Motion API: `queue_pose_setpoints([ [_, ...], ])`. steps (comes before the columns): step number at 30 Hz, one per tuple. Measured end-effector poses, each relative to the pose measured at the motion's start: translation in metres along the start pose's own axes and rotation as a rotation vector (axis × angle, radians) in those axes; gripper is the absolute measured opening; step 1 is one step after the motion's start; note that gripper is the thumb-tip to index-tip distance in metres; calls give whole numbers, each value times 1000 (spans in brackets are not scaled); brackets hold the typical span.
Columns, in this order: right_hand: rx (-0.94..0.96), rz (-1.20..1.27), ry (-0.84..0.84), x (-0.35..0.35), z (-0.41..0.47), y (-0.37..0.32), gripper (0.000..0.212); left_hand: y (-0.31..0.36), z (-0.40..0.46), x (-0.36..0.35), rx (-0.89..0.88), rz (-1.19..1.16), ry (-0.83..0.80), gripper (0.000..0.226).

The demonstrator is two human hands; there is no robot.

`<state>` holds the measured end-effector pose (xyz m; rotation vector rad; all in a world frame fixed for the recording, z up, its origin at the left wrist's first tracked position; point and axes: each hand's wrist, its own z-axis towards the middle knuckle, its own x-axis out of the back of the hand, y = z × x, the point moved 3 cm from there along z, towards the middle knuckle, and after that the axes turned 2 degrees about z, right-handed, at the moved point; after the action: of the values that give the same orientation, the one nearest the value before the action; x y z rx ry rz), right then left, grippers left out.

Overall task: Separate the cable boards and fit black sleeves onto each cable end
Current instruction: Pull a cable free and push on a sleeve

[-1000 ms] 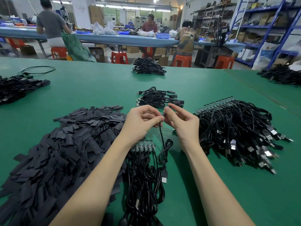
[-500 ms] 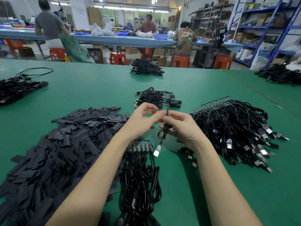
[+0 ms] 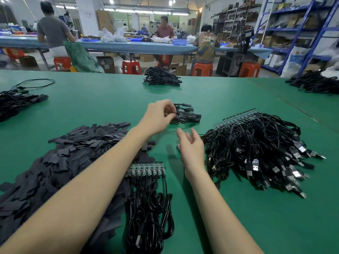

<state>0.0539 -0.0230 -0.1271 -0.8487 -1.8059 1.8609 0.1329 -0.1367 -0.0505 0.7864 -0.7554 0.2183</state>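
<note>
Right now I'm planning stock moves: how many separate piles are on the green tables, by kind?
Black sleeve piles: 1
Cable heaps: 6
Total: 7
The left hand is at the small finished heap.

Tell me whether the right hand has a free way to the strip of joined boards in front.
Probably yes: the right hand hovers open, holding nothing, and only bare green table lies between it and the board strip.

orange stools (image 3: 131,67) stand by a blue table (image 3: 139,47); shelving (image 3: 300,30) right.
</note>
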Motion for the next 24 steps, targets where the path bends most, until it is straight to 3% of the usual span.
queue_pose_setpoints([
  [3, 89, -185, -32, -5, -2, 3, 50, -13, 18, -10, -119, 178, -66, 11],
  [7, 143, -265, -48, -9, 0, 8, 31, -36, 17, -39, -282, 704, -408, 28],
  [10, 163, -303, -43, -11, 1, 11, 22, -44, 15, -44, -416, 927, -400, 35],
  [13, 170, -313, -43, -13, 1, 12, 16, -48, 16, -41, -455, 994, -375, 41],
  [18, 198, -308, -42, -11, -2, 10, 14, -44, 17, -39, -340, 899, -436, 45],
  [21, 216, -300, -34, -10, -3, 8, 12, -29, 7, -26, -244, 641, -364, 47],
  [24, 236, -294, -20, -10, -4, 5, 10, -17, -17, -2, -106, 337, -215, 24],
])
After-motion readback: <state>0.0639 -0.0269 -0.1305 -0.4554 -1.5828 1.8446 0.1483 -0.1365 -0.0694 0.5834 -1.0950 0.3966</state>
